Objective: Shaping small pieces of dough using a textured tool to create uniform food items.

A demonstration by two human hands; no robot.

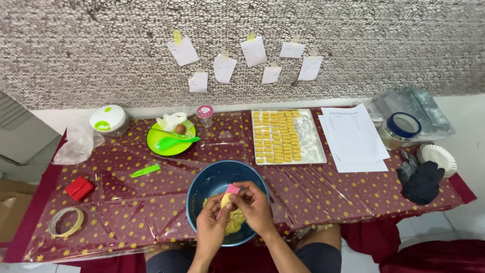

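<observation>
Head view: left hand and right hand together pinch a dough piece and pink mould above the blue bowl at the table's near edge.

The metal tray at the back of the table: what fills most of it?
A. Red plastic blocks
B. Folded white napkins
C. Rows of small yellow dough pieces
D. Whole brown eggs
C: the tray holds neat rows of small yellow pieces, with only its right part bare.
</observation>
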